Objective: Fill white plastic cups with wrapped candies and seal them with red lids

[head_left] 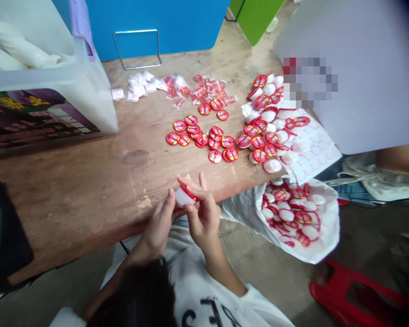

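Both my hands meet at the near edge of the wooden table (88, 190). My right hand (204, 215) is closed around a small white cup with a red-rimmed lid (187, 196), thumb and fingers pinching it. My left hand (158, 222) comes in from the left, its fingers held together and its fingertips pressing on the cup's white side. Just beyond, red round printed lids (204, 136) lie scattered on the table. A heap of finished white cups with red lids (271, 122) sits to the right of them.
A white plastic bag (293, 218) full of the same cups hangs off the table edge at my right. Small white and red sachets (177, 88) lie at the back by a wire stand (138, 47). A clear plastic bin (44, 72) stands far left. Another person's arm (398, 159) is at the right, and a red stool (354, 295) stands below.
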Available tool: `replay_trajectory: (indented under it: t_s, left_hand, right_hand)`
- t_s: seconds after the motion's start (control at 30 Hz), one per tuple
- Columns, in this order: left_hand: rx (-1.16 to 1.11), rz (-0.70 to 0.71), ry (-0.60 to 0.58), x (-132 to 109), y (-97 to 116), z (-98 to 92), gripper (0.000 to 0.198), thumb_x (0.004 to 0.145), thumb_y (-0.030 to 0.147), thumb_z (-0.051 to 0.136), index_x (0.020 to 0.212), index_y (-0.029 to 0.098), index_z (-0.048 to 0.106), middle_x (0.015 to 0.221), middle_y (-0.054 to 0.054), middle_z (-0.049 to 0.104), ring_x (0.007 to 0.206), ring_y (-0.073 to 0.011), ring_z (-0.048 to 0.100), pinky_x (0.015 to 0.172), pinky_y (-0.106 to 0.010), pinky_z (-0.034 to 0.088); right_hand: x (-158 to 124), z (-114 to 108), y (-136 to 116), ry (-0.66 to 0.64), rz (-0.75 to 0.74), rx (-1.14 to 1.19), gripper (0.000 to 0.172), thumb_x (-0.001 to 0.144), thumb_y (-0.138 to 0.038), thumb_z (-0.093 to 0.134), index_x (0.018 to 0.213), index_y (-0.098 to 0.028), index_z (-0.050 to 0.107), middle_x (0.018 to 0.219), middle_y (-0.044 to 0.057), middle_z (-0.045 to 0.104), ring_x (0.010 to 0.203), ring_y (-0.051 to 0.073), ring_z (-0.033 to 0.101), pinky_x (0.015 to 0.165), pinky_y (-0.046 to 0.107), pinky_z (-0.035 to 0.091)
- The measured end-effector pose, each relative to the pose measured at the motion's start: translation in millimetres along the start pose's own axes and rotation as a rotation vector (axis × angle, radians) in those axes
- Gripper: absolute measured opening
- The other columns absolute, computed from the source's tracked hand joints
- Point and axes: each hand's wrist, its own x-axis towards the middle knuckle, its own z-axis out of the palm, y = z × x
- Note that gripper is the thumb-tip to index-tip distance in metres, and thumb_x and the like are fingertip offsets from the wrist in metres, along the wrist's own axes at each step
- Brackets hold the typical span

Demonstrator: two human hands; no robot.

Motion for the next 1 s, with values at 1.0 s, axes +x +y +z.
replay_trajectory:
  t_s: [1.0]
  left_hand:
    - [0.091, 0.221, 0.071, -8, 14, -0.8, 0.046, 0.067, 0.023, 0.078, 0.106, 0.016, 0.055, 0.109, -0.01, 0.068, 0.098, -0.0185, 0.065, 0.085, -0.026, 0.053]
  right_hand:
    - [-1, -9, -12, -0.029, 0.155, 0.111, 0.032, 0.09, -0.026, 0.052, 0.12, -0.032, 0.061, 0.127, 0.002, 0.06, 0.119, 0.023, 0.056, 0.103, 0.046, 0.045]
